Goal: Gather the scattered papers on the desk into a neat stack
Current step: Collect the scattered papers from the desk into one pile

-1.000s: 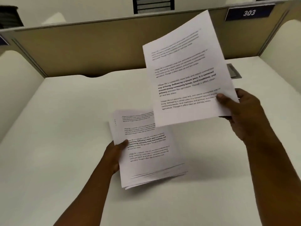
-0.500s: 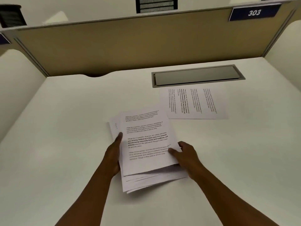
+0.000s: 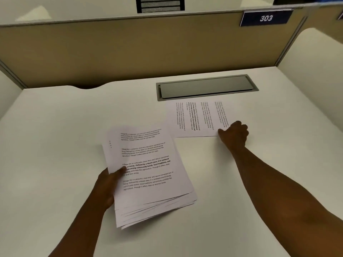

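Note:
A stack of printed sheets (image 3: 148, 175) lies at the desk's middle, its lower edges fanned and uneven. My left hand (image 3: 107, 184) holds the stack at its left edge, thumb on the top page. A single printed sheet (image 3: 196, 117) lies flat further back on the white desk (image 3: 55, 145), turned sideways just in front of the cable tray. My right hand (image 3: 234, 134) is at that sheet's near right corner with fingers curled, thumb at the paper's edge; the corner itself is hidden under the hand.
A grey metal cable tray lid (image 3: 206, 87) is set into the desk behind the single sheet. A tan partition (image 3: 130, 49) closes the back, with a blue "303" plate (image 3: 266, 18). White side panels stand left and right.
My right hand laid the sheet it held onto the stack, then let go and reached back right to the corner of the single sheet. My left hand stayed on the stack.

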